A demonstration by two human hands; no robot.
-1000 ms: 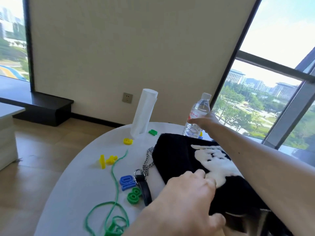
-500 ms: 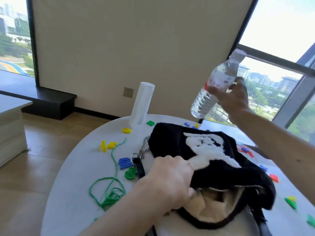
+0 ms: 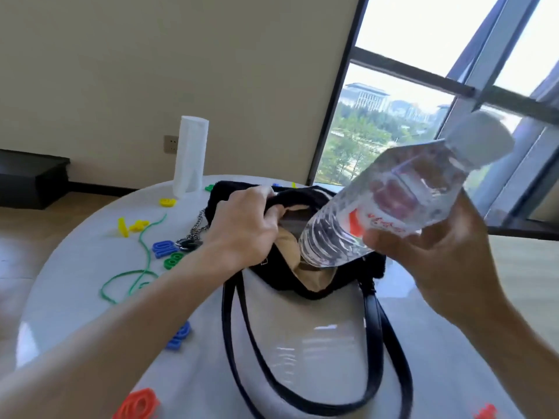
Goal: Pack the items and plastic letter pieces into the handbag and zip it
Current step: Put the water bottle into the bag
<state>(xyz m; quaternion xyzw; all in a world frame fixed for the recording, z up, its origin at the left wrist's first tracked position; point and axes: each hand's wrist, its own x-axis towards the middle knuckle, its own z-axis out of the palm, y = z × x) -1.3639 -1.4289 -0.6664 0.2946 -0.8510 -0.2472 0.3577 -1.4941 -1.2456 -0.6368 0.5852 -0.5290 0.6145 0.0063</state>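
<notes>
The black fuzzy handbag lies on the white round table, its mouth open and the tan lining showing. My left hand grips the bag's upper rim and holds it open. My right hand holds a clear water bottle with a white cap, tilted base-first at the bag's mouth. Plastic letter pieces lie on the table: yellow, blue, green, another blue, and orange at the front edge.
A white paper roll stands upright at the table's far side. A green cord snakes across the left of the table. The bag's black straps loop toward me. A chain hangs off the bag's left end. Windows lie to the right.
My right hand has brought the bottle down from high on the right to the bag's mouth. My left hand has pulled the rim up, opening the bag wider. The view has tipped down.
</notes>
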